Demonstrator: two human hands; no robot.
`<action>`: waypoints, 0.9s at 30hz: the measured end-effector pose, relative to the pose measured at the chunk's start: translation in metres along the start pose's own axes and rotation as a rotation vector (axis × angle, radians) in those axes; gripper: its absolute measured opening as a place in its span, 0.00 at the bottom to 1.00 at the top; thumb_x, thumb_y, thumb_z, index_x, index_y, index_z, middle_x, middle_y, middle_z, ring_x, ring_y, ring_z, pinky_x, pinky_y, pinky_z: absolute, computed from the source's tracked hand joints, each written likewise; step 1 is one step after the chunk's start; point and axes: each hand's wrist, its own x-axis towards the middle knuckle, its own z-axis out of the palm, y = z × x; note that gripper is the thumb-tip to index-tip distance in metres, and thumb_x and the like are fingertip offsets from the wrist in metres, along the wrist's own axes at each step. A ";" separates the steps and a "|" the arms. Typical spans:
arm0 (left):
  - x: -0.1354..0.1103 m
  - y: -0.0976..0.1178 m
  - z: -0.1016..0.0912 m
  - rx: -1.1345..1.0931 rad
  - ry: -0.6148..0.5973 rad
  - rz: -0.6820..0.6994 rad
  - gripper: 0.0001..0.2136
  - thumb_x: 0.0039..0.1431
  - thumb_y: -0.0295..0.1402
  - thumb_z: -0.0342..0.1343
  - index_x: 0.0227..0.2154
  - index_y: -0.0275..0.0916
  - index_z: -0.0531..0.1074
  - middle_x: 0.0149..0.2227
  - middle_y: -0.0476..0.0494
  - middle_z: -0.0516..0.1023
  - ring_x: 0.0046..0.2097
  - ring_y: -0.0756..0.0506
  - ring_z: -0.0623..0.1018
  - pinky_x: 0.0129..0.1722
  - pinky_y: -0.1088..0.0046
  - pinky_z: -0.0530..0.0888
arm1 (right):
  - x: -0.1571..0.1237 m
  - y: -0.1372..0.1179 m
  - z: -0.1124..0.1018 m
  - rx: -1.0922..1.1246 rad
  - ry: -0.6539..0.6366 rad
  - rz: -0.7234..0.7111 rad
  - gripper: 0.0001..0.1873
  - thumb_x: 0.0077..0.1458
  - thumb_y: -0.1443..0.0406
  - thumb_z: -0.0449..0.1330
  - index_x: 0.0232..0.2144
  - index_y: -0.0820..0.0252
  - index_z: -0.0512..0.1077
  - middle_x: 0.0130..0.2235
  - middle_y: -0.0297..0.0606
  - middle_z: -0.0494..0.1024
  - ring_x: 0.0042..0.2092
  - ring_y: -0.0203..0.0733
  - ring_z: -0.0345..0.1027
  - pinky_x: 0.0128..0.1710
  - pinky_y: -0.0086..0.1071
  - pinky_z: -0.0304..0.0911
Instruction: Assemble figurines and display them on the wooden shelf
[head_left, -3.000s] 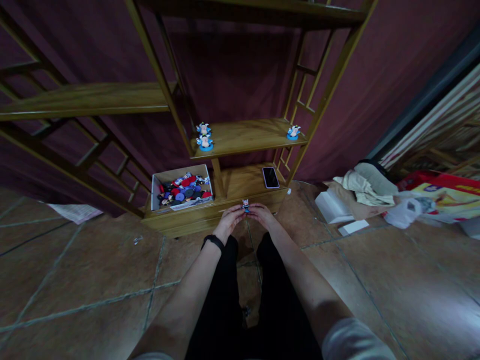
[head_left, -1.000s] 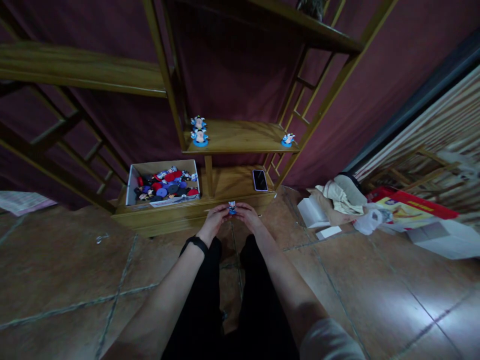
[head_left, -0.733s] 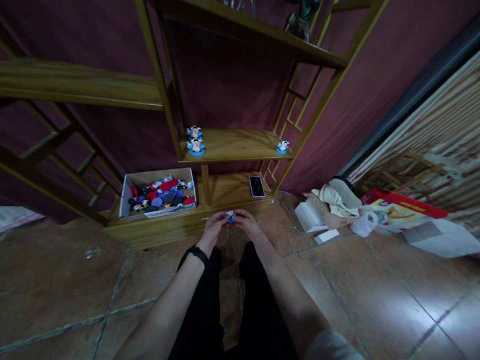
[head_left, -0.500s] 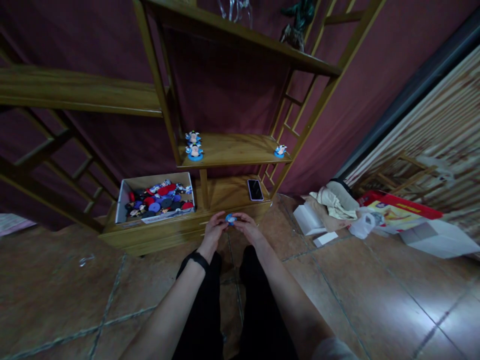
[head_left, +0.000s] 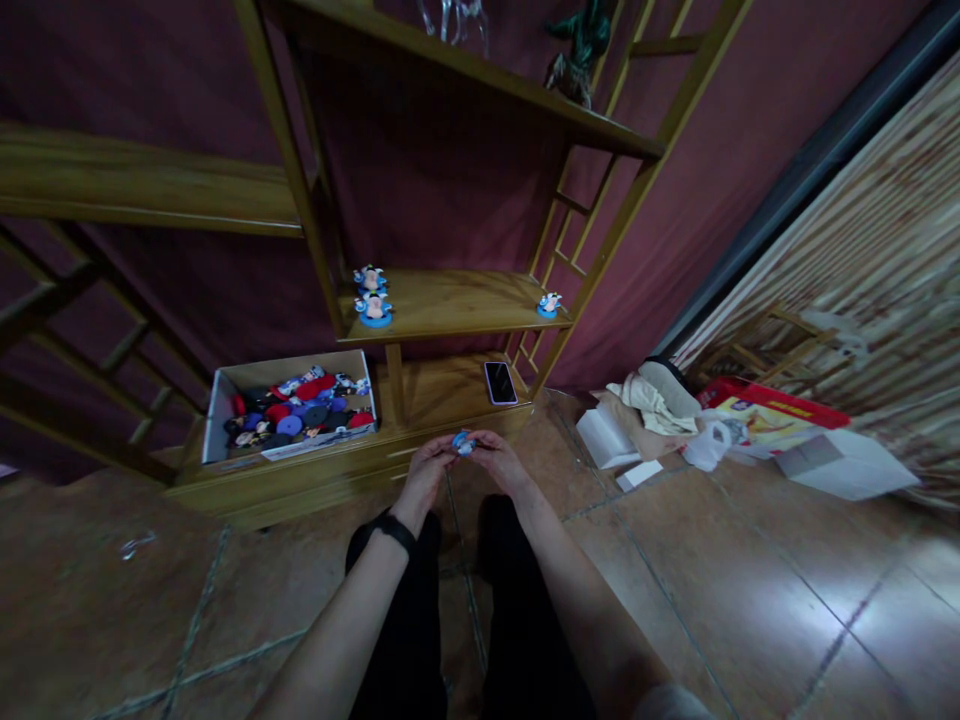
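Note:
Between my two hands is a small blue-and-white figurine, gripped by the fingertips from both sides. My left hand is closed on its left edge, and a black band circles that wrist. My right hand pinches it from the right. On the wooden shelf ahead, two similar figurines with blue bases stand at the left end, the front figurine before the back figurine. Another blue-based figurine stands at the right end.
A cardboard box of jumbled figurines sits left on the low cabinet. A phone lies on the lower shelf. On the floor at right are white boxes, a plastic bag and a red package.
The figurine has turned between my fingers and now shows more white. My view has shifted slightly, so the shelf and box appear further left. The shelf figurines stay in place.

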 end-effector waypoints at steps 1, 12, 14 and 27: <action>0.001 -0.001 0.000 0.013 -0.006 0.002 0.15 0.34 0.25 0.61 0.32 0.35 0.75 0.32 0.43 0.78 0.33 0.49 0.74 0.34 0.75 0.67 | -0.001 -0.001 -0.001 -0.007 0.002 0.003 0.13 0.35 0.64 0.67 0.28 0.56 0.72 0.41 0.35 0.76 0.45 0.42 0.67 0.47 0.37 0.60; 0.008 -0.010 0.004 0.013 -0.019 -0.032 0.17 0.37 0.33 0.64 0.35 0.36 0.75 0.33 0.43 0.77 0.32 0.50 0.74 0.30 0.76 0.67 | 0.004 0.007 -0.021 -0.027 0.101 0.160 0.17 0.36 0.61 0.67 0.32 0.59 0.72 0.35 0.37 0.76 0.38 0.40 0.71 0.40 0.35 0.64; 0.007 -0.009 0.005 0.010 -0.027 -0.046 0.17 0.38 0.34 0.64 0.35 0.36 0.75 0.33 0.43 0.77 0.32 0.49 0.74 0.30 0.76 0.67 | 0.005 0.009 -0.020 -0.026 0.116 0.170 0.18 0.36 0.60 0.67 0.32 0.60 0.72 0.35 0.37 0.76 0.37 0.40 0.71 0.40 0.35 0.65; 0.003 -0.006 0.009 0.108 -0.107 -0.012 0.20 0.36 0.32 0.65 0.37 0.37 0.74 0.36 0.41 0.77 0.35 0.47 0.75 0.34 0.74 0.67 | 0.005 0.008 -0.019 0.039 0.173 0.201 0.16 0.34 0.61 0.67 0.29 0.59 0.72 0.33 0.36 0.77 0.35 0.39 0.70 0.38 0.34 0.65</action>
